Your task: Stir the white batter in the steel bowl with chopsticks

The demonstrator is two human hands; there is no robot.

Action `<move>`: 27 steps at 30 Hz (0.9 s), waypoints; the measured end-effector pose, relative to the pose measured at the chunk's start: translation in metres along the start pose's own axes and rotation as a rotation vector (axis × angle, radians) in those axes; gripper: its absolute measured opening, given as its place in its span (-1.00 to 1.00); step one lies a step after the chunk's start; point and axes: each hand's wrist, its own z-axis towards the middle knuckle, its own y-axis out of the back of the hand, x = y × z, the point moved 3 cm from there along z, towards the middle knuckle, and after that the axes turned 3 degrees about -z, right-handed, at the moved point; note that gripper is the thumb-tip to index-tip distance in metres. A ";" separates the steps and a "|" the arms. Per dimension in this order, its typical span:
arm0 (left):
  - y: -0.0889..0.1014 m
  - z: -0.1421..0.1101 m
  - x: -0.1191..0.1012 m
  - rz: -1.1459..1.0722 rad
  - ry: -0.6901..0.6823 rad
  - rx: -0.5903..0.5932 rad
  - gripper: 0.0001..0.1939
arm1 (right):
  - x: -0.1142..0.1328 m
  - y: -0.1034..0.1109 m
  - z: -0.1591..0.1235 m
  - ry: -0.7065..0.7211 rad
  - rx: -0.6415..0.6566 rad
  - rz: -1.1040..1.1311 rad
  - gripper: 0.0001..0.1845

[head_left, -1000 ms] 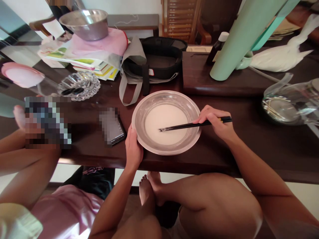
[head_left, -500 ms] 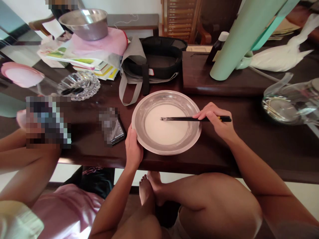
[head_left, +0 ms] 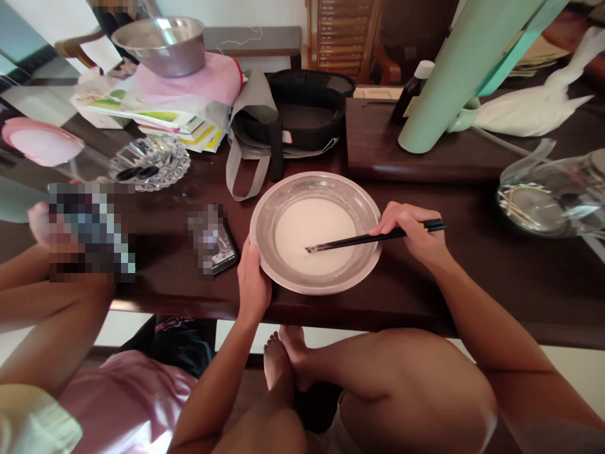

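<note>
A shallow metal bowl (head_left: pixel 267 217) holding white liquid (head_left: pixel 314 236) sits near the front edge of the dark wooden table (head_left: pixel 472 265). My left hand (head_left: pixel 253 280) grips the bowl's near left rim, thumb resting on the edge. My right hand (head_left: pixel 413 234) is closed on a pair of black chopsticks (head_left: pixel 354 241) at the bowl's right side. The chopstick tips dip into the liquid near its middle.
A phone (head_left: pixel 215 243) lies left of the bowl; a glass ashtray (head_left: pixel 150 162), books under a steel bowl (head_left: pixel 163 44), a black bag (head_left: pixel 295 116), a green roll (head_left: pixel 454 75) and a clear bag (head_left: pixel 548 198) surround it. Another person's arms (head_left: pixel 42 296) are at left.
The chopstick tips swung from the lower middle of the liquid up to its far side, then back down. My left hand and the bowl stayed put.
</note>
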 end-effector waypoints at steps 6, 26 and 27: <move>0.001 0.000 0.000 0.017 0.007 -0.007 -0.46 | 0.000 0.000 0.000 0.035 -0.016 -0.108 -0.68; 0.000 0.000 0.002 -0.023 0.011 -0.013 -0.46 | 0.000 0.001 0.001 0.005 -0.011 -0.118 -0.68; 0.000 0.000 0.001 -0.033 0.012 -0.013 -0.46 | 0.000 0.002 0.001 0.005 -0.049 -0.087 -0.66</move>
